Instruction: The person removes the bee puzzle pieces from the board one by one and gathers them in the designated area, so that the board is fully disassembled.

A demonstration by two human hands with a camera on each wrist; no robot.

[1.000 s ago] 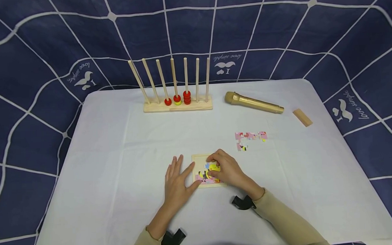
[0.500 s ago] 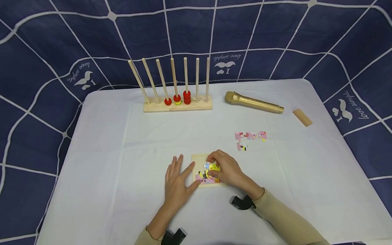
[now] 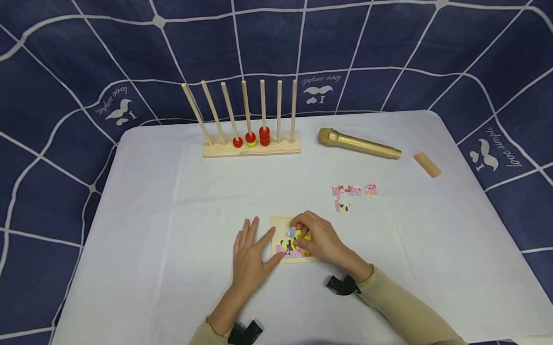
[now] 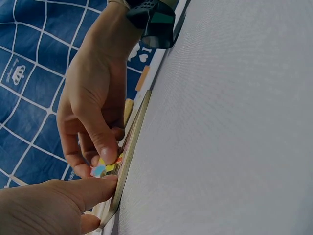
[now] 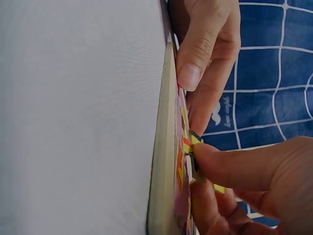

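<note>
A small wooden puzzle tray point(image 3: 299, 260) lies on the white tabletop with several picture pieces along its lower part. My left hand point(image 3: 251, 262) is spread at the tray's left side, fingers straight, thumb and index finger touching its rim. Over the tray's right half, my right hand point(image 3: 322, 239) pinches a yellow and blue puzzle piece point(image 4: 99, 170) between thumb and fingertips. In the right wrist view the piece stands tilted close over the pieces in the tray. The right hand hides part of the tray in the head view.
Several loose pink puzzle pieces point(image 3: 353, 191) lie right of and beyond the tray. Farther back are a wooden peg counting stand point(image 3: 253, 150) with red and yellow beads, a gold microphone point(image 3: 360, 144) and a flat brown strip point(image 3: 427, 165). A blue checked cloth hangs behind.
The pinched piece has tilted slightly in the right hand's fingers over the tray. The left hand has stayed in place.
</note>
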